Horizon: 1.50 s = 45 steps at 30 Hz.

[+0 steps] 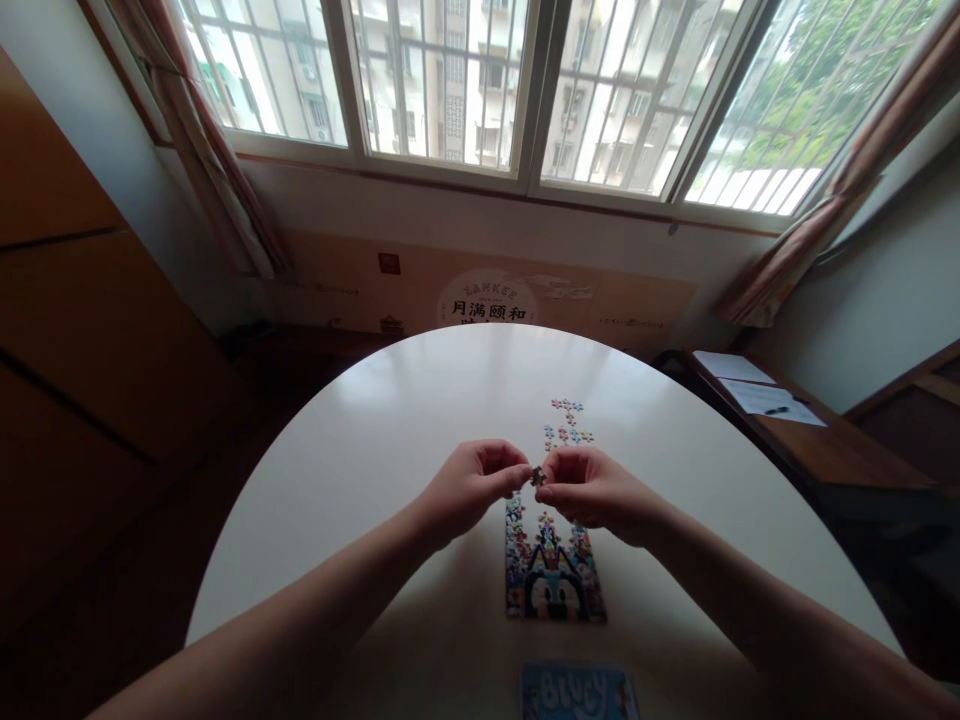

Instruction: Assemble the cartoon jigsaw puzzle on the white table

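A small dark jigsaw piece (538,477) is held up between my two hands, above the table. The thumb and fingertips of my left hand (480,480) pinch its left side. My right hand (592,485) grips it from the right in the same way. Below them lies a partly joined jigsaw puzzle (559,590), showing a blue cartoon dog's face at its near end and a jagged far end. Both hands hide some of its upper part. Just beyond, several loose jigsaw pieces (568,435) are spread on the white surface.
A round white table (337,480) fills the middle of the view. At its near edge is a blue box or card (577,690) reading "BLUEY". To the right, a brown desk (862,450) bears papers (772,400) and a pen. Barred windows and curtains stand behind.
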Each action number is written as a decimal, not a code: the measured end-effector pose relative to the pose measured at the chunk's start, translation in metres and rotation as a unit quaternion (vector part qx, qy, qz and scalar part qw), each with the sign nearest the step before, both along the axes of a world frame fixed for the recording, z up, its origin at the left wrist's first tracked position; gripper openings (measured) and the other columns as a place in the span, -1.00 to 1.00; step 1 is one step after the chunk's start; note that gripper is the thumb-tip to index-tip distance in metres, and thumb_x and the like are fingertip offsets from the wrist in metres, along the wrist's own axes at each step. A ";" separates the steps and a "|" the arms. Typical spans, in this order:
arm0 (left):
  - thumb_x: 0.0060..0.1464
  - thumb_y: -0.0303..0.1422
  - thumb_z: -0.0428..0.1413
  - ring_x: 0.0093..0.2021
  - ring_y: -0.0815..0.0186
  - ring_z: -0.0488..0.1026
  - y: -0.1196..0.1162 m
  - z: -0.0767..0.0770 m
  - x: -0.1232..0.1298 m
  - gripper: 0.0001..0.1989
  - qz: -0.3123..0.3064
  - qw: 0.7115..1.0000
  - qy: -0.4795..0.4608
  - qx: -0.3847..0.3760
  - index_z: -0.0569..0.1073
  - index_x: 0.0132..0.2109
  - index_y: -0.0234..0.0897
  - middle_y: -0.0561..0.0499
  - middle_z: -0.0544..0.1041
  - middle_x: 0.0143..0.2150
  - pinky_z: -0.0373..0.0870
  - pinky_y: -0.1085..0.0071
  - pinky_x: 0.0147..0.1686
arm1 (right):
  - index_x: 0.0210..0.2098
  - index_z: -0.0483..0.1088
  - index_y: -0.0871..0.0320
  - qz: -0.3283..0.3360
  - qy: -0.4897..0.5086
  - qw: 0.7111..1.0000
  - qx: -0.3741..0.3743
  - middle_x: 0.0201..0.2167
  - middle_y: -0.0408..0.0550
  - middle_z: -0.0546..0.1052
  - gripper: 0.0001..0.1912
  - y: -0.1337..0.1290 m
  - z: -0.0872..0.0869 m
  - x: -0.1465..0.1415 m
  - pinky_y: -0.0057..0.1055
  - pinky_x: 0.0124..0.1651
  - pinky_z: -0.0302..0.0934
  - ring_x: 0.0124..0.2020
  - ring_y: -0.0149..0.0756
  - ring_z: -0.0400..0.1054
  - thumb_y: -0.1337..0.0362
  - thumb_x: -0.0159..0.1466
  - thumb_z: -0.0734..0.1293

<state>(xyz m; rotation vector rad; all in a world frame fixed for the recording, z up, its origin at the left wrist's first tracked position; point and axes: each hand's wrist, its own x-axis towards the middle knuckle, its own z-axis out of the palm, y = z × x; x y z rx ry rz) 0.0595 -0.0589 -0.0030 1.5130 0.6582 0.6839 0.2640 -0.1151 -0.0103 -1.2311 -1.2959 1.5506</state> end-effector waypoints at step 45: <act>0.15 0.01 0.13 0.48 -0.12 -0.07 -0.013 -0.019 0.003 -0.23 -0.122 0.813 0.401 0.403 0.21 0.40 -0.24 -0.22 0.10 0.48 -0.22 -0.26 0.39 | -0.22 0.60 0.04 -0.024 -0.431 0.776 0.461 -0.24 -0.12 0.67 -0.89 -0.006 -0.033 0.043 -0.21 -0.11 0.38 -0.25 -0.26 0.51 0.25 0.34 0.39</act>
